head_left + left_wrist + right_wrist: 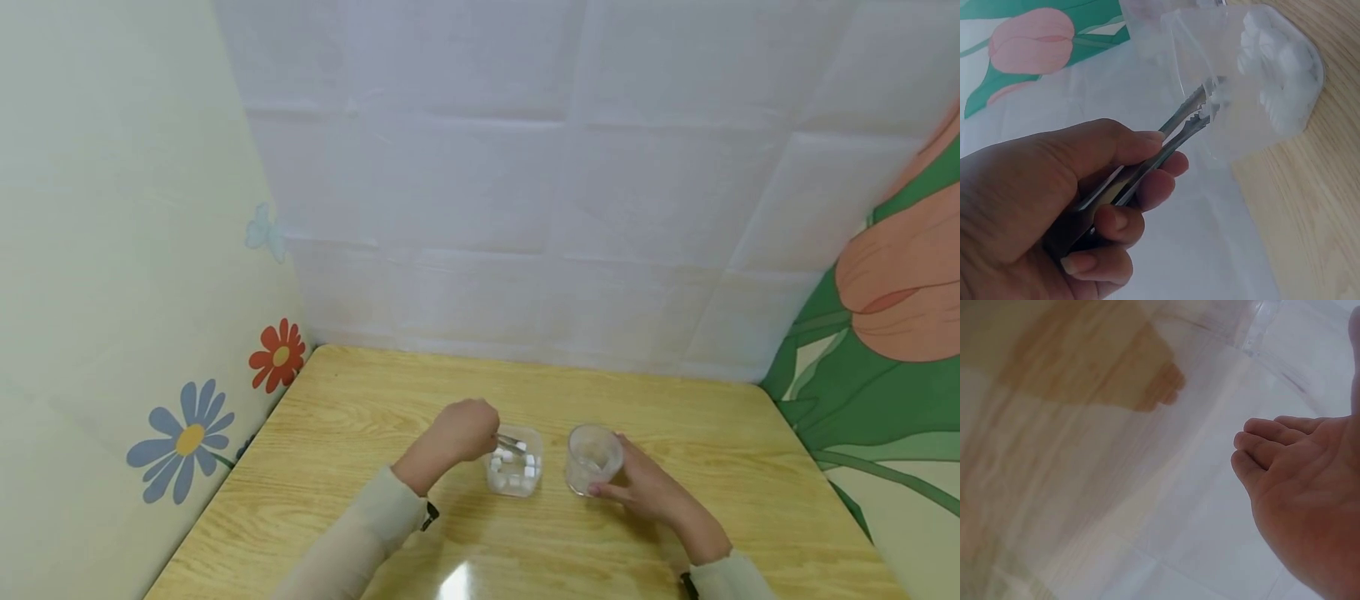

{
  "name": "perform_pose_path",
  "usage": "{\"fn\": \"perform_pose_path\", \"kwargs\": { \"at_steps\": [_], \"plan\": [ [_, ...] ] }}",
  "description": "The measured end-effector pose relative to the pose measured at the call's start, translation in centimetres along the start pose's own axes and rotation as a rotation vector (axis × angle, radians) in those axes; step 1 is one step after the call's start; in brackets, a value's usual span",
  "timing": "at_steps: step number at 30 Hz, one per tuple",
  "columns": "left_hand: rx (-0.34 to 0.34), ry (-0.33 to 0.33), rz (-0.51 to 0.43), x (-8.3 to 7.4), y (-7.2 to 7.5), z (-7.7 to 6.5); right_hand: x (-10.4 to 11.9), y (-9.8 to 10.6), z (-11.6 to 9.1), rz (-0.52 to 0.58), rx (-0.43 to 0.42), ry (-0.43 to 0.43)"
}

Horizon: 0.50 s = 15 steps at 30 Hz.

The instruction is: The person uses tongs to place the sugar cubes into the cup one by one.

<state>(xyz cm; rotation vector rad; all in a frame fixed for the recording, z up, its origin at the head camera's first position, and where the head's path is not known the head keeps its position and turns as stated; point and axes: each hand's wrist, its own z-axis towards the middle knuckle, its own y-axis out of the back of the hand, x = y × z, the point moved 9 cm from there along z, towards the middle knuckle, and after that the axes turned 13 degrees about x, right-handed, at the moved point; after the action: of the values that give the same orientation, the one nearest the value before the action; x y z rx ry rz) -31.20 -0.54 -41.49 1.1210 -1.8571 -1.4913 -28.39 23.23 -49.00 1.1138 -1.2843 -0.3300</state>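
My left hand [467,429] grips a pair of metal tongs [1141,165], with thumb and fingers curled round the arms. Their toothed tips reach to a clear square plastic box [517,490], which holds several small white cubes [1282,69]. Something whitish shows between the tips; whether it is a cube held there, I cannot tell. Right of the box stands a clear round cup [592,454]. My right hand [648,483] holds it from the right, thumb at the near side and fingers behind. In the right wrist view this hand [1304,469] shows mostly its palm and fingers.
Both vessels are on a wood-grain table [360,400]. A white sheet [487,208] hangs behind its far edge. Flower-printed panels [187,437] flank it left and right. Light glares off the table near the front.
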Motion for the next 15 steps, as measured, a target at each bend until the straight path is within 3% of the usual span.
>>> {"fn": "perform_pose_path", "kwargs": {
  "at_steps": [15],
  "plan": [
    [-0.065,-0.094,-0.117,0.8,1.8,-2.2,-0.2,0.0,0.0,0.012,0.000,-0.007]
  ]
}}
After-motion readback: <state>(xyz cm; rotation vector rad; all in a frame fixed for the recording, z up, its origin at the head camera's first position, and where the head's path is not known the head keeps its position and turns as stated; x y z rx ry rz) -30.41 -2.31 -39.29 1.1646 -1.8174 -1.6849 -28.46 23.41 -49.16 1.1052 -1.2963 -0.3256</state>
